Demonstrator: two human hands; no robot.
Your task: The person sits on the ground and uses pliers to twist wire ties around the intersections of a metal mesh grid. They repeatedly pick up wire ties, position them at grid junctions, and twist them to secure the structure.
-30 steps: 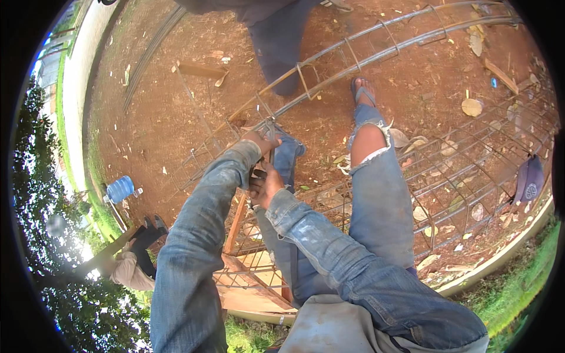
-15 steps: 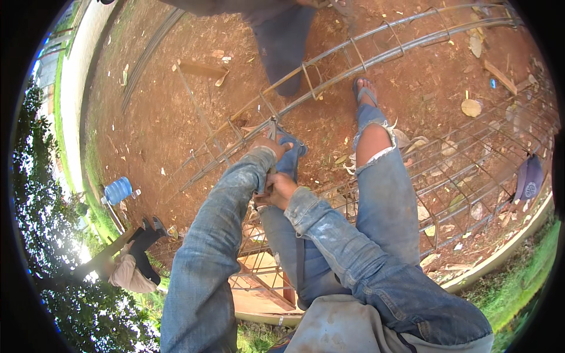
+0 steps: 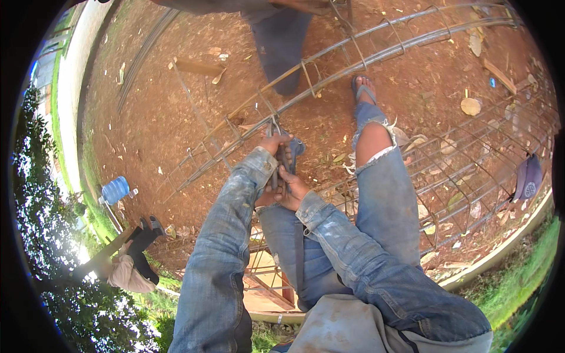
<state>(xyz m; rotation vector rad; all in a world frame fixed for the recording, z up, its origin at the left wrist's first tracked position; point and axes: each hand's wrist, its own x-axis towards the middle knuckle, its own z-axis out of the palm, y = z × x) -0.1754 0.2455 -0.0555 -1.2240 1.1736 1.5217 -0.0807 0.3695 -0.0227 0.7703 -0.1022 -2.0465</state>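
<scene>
Dark metal pincers (image 3: 273, 176) point away from me, their far end at the lower bar of a long rebar cage (image 3: 329, 76) that runs from centre left to the upper right. My left hand (image 3: 275, 145) is closed round the pincers close to the cage. Nearer to me, my right hand (image 3: 294, 191) grips the handle ends, thumb on top. Fingers partly hide the handles, and the jaws are too small to make out clearly. My denim-covered knees lie below and to the right of the hands.
Another person's dark trouser leg (image 3: 279, 50) stands beyond the cage. A second rebar cage (image 3: 471, 170) lies at right, with a dark cap (image 3: 528, 178) on it. At left are a blue water jug (image 3: 116, 190) and a person in a light shirt (image 3: 132, 273). Leaves litter the red soil.
My left hand has shifted slightly up and its forearm has swung right. My right hand has moved slightly right, and more of the pincers' handles shows between the hands.
</scene>
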